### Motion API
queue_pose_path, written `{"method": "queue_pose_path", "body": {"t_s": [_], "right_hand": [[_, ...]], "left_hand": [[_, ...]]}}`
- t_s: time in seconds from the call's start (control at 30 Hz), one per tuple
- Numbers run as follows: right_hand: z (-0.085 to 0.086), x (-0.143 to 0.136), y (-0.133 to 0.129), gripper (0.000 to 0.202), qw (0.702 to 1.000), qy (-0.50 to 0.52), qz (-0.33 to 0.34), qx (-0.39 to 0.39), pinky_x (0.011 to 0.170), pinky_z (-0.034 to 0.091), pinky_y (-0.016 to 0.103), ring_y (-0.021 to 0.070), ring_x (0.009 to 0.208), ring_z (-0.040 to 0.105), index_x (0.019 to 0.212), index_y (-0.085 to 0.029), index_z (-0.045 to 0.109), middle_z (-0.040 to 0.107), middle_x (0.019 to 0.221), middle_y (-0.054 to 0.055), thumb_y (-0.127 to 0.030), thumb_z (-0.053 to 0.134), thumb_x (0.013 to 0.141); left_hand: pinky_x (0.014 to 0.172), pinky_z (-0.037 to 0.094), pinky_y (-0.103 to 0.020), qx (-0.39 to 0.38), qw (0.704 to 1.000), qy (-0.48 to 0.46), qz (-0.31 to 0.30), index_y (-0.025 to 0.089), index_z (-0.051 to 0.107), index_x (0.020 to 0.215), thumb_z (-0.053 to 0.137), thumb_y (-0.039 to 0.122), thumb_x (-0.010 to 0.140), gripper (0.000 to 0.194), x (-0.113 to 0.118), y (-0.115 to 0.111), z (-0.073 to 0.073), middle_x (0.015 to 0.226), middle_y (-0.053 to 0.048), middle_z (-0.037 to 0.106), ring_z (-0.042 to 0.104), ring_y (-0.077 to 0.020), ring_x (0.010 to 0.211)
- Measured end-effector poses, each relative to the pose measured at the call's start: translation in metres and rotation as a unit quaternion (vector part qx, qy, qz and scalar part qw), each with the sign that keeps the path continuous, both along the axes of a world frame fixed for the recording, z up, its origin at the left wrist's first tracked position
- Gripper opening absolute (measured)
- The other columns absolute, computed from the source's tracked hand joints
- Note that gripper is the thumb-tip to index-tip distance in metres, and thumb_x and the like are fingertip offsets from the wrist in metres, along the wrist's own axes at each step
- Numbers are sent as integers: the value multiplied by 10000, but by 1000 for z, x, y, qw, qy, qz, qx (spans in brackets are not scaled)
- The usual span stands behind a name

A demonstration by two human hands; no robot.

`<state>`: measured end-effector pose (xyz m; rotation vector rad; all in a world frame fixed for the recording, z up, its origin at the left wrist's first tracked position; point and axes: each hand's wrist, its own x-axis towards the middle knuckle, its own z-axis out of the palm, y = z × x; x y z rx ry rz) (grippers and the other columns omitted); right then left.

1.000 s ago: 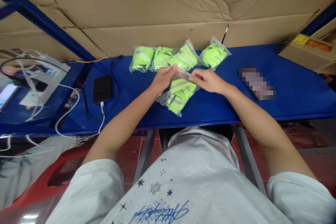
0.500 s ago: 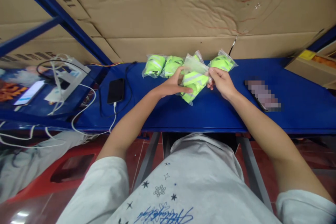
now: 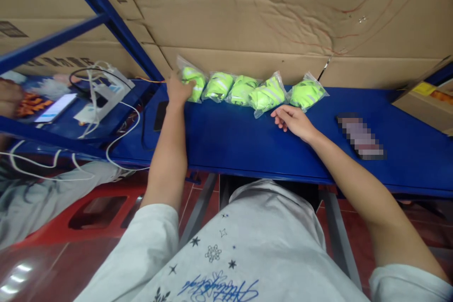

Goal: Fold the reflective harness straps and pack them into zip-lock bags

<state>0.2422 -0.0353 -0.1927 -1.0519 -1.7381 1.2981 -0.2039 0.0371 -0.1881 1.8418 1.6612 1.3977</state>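
Note:
My left hand [image 3: 180,87] is closed on a clear plastic bag with a folded neon-yellow reflective vest [image 3: 195,86] in it, at the left end of a row. Its fingertips press on the bag's front and left side. To the right, several similar bagged vests [image 3: 219,85] lie side by side against the cardboard. My right hand [image 3: 293,120] hovers just in front of the row, below the gap before the right-end bagged vest [image 3: 307,94]. Its fingers are curled together with nothing in them.
On the blue table [image 3: 226,141] lie a phone [image 3: 359,136] at right and a dark phone [image 3: 161,115] partly behind my left forearm. White cables [image 3: 129,132] and a lit phone [image 3: 56,108] are at left, near another person's hand [image 3: 10,96]. Cardboard [image 3: 226,19] stands behind.
The bagged vest that both hands held is now at the row's left end, in my left hand, which moved left. My right hand let go and stayed near the middle-right.

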Motion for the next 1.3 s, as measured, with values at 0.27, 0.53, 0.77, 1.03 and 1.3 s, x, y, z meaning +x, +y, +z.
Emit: {"method": "queue_pose_path", "body": {"t_s": [0.27, 0.53, 0.77, 1.03, 1.3], "right_hand": [[-5, 2, 2, 337, 999, -26, 2, 35, 445, 451, 169, 88, 582, 598, 955, -170, 761, 685, 765, 23, -483, 676, 1046], [-4, 2, -1, 392, 997, -38, 23, 67, 480, 441, 197, 99, 595, 601, 925, -181, 754, 686, 751, 18, -561, 706, 1011], [1, 2, -2, 514, 995, 3, 15, 97, 477, 439, 195, 92, 610, 597, 1042, -188, 710, 686, 812, 16, -694, 619, 1023], [3, 6, 1, 534, 995, 7, 0, 101, 480, 438, 208, 93, 612, 592, 1030, -184, 695, 680, 809, 18, -715, 655, 996], [12, -3, 0, 647, 988, 122, -90, 11, 419, 450, 220, 114, 582, 579, 985, -219, 648, 643, 809, 15, -861, 587, 942]], "left_hand": [[1347, 53, -670, 4, 996, 34, 81, 182, 653, 1327, 874, 715, 693, 857, 77, -3, -13, 1565, -218, 537, 252, -496, 1609], [1293, 310, -663, -38, 995, 24, 91, 259, 633, 1399, 821, 449, 761, 692, 90, -4, -12, 1430, -183, 681, 557, -457, 1423], [1336, 344, -443, 177, 983, 44, -25, 289, 516, 1534, 590, 677, 995, 668, 132, -38, 20, 1622, -122, 550, 494, -303, 1547], [1350, 289, -532, 98, 992, 67, 31, 299, 620, 1462, 721, 518, 919, 594, 116, -29, 9, 1584, -124, 591, 489, -379, 1510], [1189, 465, -492, 227, 946, 152, -175, 251, 540, 1462, 627, 539, 984, 565, 156, -61, 19, 1477, -145, 654, 619, -331, 1388]]}}
